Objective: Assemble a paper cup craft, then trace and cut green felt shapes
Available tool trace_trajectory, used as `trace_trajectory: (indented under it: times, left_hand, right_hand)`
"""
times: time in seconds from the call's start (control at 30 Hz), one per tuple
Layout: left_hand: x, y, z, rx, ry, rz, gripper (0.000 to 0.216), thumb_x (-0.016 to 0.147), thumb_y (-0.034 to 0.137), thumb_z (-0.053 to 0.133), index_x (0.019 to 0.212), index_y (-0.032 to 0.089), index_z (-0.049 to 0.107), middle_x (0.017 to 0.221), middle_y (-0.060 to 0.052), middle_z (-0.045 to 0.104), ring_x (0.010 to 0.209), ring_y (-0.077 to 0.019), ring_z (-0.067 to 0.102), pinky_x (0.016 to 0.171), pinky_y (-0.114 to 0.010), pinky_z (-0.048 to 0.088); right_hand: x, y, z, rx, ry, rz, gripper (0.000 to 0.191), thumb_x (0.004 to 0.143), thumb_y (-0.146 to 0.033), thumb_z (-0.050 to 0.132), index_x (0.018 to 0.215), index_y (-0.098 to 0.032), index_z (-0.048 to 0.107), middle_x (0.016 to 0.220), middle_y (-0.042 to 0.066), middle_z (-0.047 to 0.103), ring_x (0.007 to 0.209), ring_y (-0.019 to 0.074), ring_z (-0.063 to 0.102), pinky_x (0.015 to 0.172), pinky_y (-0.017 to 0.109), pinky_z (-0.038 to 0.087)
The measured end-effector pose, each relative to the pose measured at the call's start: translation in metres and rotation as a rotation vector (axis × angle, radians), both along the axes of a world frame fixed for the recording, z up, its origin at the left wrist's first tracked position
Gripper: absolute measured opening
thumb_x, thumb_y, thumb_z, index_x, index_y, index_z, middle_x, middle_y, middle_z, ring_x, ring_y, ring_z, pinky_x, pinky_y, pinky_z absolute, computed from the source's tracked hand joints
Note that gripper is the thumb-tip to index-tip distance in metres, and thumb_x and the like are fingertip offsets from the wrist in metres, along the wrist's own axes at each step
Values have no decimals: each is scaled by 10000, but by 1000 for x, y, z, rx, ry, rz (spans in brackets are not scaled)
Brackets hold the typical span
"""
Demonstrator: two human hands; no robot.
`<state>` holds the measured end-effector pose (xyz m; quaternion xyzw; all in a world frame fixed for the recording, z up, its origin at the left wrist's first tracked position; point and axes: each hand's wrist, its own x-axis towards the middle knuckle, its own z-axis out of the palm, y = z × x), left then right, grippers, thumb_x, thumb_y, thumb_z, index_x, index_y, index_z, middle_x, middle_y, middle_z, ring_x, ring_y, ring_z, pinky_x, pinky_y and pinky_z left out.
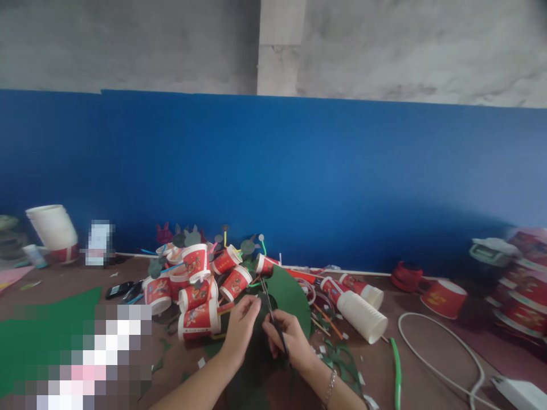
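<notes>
My left hand (240, 327) pinches the edge of a dark green paper sheet (290, 296) that stands up from the table. My right hand (284, 337) is closed round the handles of black scissors (269, 304), whose blades point up into the green sheet. Both hands sit close together just in front of a pile of red and white paper cups (199, 290) with straws and small green discs stuck in them.
A stack of white cups (361, 316) lies on its side to the right, with green paper scraps (342, 356) below it. A white cable (444, 353) loops at right. A red bowl (444, 298), a white bucket (53, 228) and a large green sheet (43, 330) lie around.
</notes>
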<state>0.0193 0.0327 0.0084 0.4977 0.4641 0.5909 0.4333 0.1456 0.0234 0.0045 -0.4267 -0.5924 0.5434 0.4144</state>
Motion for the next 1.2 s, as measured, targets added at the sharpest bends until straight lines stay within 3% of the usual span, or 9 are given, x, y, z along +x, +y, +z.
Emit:
trace_trajectory:
  times: [0.27, 0.5, 0.83, 1.0, 1.2]
  left_hand:
    - [0, 1, -1, 13, 7, 7, 253, 756, 419, 553, 649, 190, 556, 617, 23, 496, 652, -161, 459, 614, -238, 353]
    - [-6, 6, -4, 68, 140, -8, 210, 760, 386, 548, 712, 187, 593, 717, -6, 566, 719, -183, 501, 663, -253, 374]
    - [-5, 6, -5, 46, 114, -36, 260, 795, 422, 511, 699, 182, 548, 663, 22, 506, 687, -158, 467, 649, -249, 362]
    - [-2, 2, -3, 24, 87, -125, 262, 777, 430, 547, 703, 178, 551, 656, 25, 514, 676, -153, 476, 648, -247, 368]
    - [-1, 0, -3, 3, 11, -80, 253, 773, 415, 554, 687, 177, 534, 655, 27, 505, 683, -148, 464, 643, -235, 351]
  right_hand:
    - [0, 1, -6, -18, 5, 7, 346, 680, -474, 659, 706, -157, 524, 391, -73, 474, 322, 68, 407, 337, 170, 331]
    - [0, 1, -1, -21, 8, 1, 312, 676, -444, 648, 699, -158, 523, 396, -76, 473, 338, 70, 417, 354, 175, 355]
    - [1, 1, 4, -25, -48, -19, 313, 675, -454, 628, 667, -158, 527, 378, -71, 460, 317, 63, 391, 329, 168, 323]
    - [1, 2, 4, -46, -6, -45, 388, 613, -506, 687, 669, -170, 501, 375, -75, 466, 314, 70, 407, 327, 172, 319]
    - [1, 2, 1, -51, 21, -9, 393, 626, -512, 685, 703, -161, 524, 386, -70, 488, 322, 74, 420, 342, 179, 347]
